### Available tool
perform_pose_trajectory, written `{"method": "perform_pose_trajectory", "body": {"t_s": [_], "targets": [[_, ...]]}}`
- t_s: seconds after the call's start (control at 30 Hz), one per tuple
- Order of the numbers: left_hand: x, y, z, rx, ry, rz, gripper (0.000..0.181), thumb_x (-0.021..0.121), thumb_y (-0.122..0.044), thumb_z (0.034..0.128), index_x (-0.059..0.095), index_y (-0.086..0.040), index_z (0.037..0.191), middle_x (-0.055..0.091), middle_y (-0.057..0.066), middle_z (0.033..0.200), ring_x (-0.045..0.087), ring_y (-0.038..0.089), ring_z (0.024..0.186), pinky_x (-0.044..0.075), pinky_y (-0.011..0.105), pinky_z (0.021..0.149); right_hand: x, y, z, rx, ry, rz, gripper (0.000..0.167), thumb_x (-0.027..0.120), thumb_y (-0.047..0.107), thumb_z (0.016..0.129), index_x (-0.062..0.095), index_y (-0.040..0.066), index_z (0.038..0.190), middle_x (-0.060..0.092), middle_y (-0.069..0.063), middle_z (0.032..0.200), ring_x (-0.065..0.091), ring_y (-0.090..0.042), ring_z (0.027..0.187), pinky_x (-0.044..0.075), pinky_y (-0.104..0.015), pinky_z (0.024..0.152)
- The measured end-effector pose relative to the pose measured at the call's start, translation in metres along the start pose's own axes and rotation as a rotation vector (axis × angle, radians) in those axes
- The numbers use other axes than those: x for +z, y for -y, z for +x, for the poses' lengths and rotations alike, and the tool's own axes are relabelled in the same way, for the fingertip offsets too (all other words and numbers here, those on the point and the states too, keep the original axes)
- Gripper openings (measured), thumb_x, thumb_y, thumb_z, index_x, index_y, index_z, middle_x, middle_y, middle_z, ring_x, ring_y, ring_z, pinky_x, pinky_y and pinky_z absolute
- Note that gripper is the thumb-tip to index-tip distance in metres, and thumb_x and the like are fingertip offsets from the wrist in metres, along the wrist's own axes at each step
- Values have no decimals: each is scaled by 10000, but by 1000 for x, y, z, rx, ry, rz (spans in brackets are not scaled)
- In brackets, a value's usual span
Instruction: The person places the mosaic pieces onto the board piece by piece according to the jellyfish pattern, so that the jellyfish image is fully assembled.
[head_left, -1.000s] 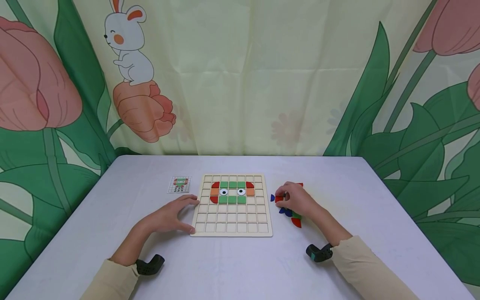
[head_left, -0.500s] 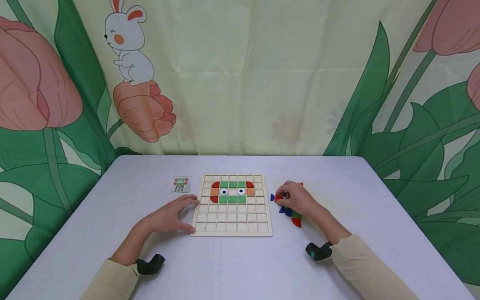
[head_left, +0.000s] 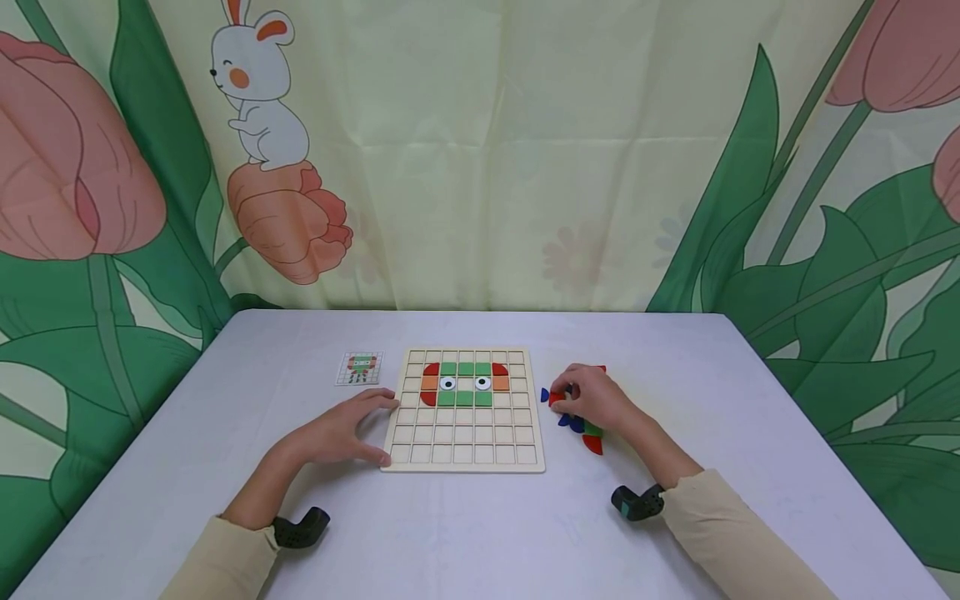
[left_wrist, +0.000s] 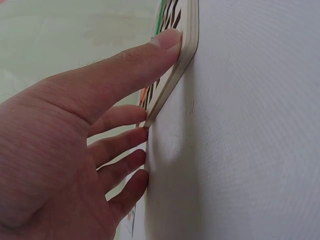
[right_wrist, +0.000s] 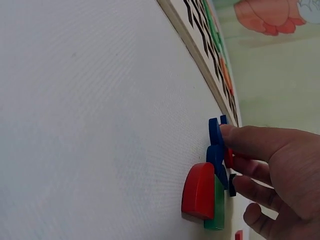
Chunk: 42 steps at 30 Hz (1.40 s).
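Flat on the table, the wooden grid board carries green, red and orange pieces and two eye pieces in its upper rows. My left hand rests at the board's left side; in the left wrist view its thumb lies on the board's edge, the other fingers loosely spread. Right of the board, my right hand pinches a red piece low over the table. In the right wrist view, my right hand partly hides that piece, beside blue pieces.
A small picture card lies left of the board's top corner. Close to my right hand are a red quarter-round piece, a green piece and several blue pieces. A printed curtain hangs behind the table.
The red piece at my right fingertips has turned slightly, with the hand staying almost in place. My left hand and the board have not moved.
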<state>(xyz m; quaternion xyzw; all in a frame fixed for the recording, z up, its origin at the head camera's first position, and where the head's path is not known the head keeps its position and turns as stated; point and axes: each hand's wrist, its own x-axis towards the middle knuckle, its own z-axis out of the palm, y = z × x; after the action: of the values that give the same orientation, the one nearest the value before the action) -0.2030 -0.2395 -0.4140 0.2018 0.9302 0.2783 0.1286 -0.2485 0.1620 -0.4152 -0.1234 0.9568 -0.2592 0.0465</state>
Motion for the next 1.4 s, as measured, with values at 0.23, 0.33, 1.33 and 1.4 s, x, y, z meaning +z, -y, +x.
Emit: {"method": "perform_pose_trajectory", "body": {"t_s": [0.23, 0.33, 1.33, 1.4], "targets": [[0, 0, 0, -9, 0, -5, 824, 860, -391, 684, 505, -105, 1370, 413, 105, 1488, 316, 344, 1418, 302, 561, 1137, -1, 0, 0, 11, 2, -3, 196, 796, 224, 799, 752, 128, 964, 631, -28, 904, 520, -156, 754, 505, -213, 597], [0, 0, 0, -9, -1, -4, 822, 859, -391, 684, 505, -107, 1370, 412, 103, 1489, 319, 341, 1417, 302, 558, 1138, -2, 1, 0, -1, -4, 12, 206, 797, 235, 799, 750, 131, 971, 632, -22, 905, 521, -161, 760, 500, -222, 590], [1, 1, 1, -17, 1, -11, 832, 860, -406, 679, 500, -135, 1378, 404, 90, 1498, 309, 341, 1422, 298, 565, 1137, 24, 46, 20, -136, -4, 75, 165, 777, 183, 819, 762, 173, 983, 651, 32, 955, 522, -120, 746, 457, -223, 638], [0, 1, 1, -17, 1, -11, 830, 860, -402, 680, 500, -134, 1378, 404, 92, 1498, 307, 344, 1422, 298, 567, 1136, 24, 45, 20, -131, -9, 80, 140, 762, 167, 832, 766, 177, 971, 652, 33, 952, 520, -123, 741, 452, -228, 634]]}}
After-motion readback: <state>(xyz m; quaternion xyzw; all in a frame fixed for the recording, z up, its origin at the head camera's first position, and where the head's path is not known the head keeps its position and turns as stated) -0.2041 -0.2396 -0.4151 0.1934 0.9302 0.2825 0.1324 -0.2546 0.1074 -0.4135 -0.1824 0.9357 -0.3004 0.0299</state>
